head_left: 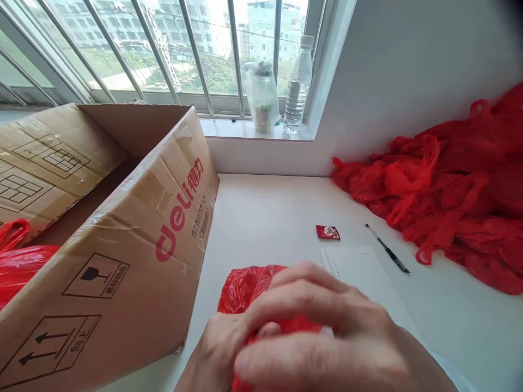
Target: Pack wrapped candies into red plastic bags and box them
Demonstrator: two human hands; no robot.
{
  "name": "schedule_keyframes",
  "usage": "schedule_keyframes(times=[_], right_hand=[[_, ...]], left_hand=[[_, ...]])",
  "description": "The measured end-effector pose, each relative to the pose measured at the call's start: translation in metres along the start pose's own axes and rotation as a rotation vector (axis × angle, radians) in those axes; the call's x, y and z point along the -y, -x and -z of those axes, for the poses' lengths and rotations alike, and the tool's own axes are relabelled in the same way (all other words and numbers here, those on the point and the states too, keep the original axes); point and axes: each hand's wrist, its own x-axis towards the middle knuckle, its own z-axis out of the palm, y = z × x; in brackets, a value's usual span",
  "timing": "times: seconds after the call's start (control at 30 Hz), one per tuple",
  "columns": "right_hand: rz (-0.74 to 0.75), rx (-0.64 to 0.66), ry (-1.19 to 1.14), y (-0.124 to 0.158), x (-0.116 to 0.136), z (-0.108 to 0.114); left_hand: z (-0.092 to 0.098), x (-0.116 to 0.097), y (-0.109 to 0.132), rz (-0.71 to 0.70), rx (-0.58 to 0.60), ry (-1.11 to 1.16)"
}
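A crinkled red plastic bag (249, 286) lies at the front of the white table, with both of my hands closed on it. My right hand (327, 321) arches over the bag, its fingers curled and slightly blurred. My left hand (220, 343) comes in from below left, and most of its fingers are hidden behind the right hand and the bag. Between the hands a small whitish bit (327, 331) shows; what it is I cannot make out. Just beyond my right hand lies a white sheet of paper (355, 267).
An open cardboard box (171, 272) with red plastic inside stands at left. A small red packet (327, 232) and a black pen (388, 250) lie near the paper. Red bags (441, 190) are heaped at right. A water bottle (298, 90) and a bagged cup (262, 103) stand on the windowsill.
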Motion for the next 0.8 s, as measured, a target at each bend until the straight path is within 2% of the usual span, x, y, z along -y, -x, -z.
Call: schedule_keyframes(times=[0.07, 0.2, 0.27, 0.37, 0.4, 0.43, 0.53, 0.57, 0.63, 0.7, 0.73, 0.8], right_hand=[[-0.075, -0.031, 0.052, 0.004, -0.011, 0.005], [-0.232, -0.015, -0.088, 0.012, -0.037, 0.007], [-0.235, -0.114, -0.07, 0.015, -0.043, 0.004], [-0.13, -0.297, 0.053, 0.017, -0.035, 0.001], [-0.059, -0.286, 0.077, 0.017, -0.03, 0.001], [0.009, -0.218, 0.094, 0.017, -0.024, 0.003], [0.114, 0.116, 0.072, 0.016, -0.013, 0.008], [0.124, 0.156, 0.023, 0.015, -0.014, 0.009], [0.093, 0.069, -0.108, 0.013, -0.021, 0.01], [-0.004, -0.031, -0.202, 0.008, -0.033, 0.007], [-0.06, -0.017, -0.23, 0.004, -0.04, 0.004], [-0.11, 0.103, -0.305, -0.003, -0.05, -0.004]], left_hand=[[0.0, -0.001, 0.003, 0.153, 0.061, 0.208], [-0.005, -0.001, 0.011, 0.538, 0.224, 0.678], [-0.008, 0.001, 0.011, 0.622, 0.235, 0.868], [-0.006, 0.006, 0.007, 0.611, 0.153, 0.999], [-0.004, 0.008, 0.005, 0.585, 0.133, 0.972], [-0.001, 0.009, 0.004, 0.558, 0.124, 0.919], [0.008, 0.01, 0.004, 0.445, 0.197, 0.766], [0.01, 0.01, 0.005, 0.385, 0.226, 0.701], [0.01, 0.009, 0.009, 0.227, 0.209, 0.423], [0.007, 0.007, 0.012, -0.007, 0.11, -0.033], [0.005, 0.007, 0.013, -0.132, 0.056, -0.256], [0.002, 0.007, 0.015, -0.348, -0.066, -0.56]])
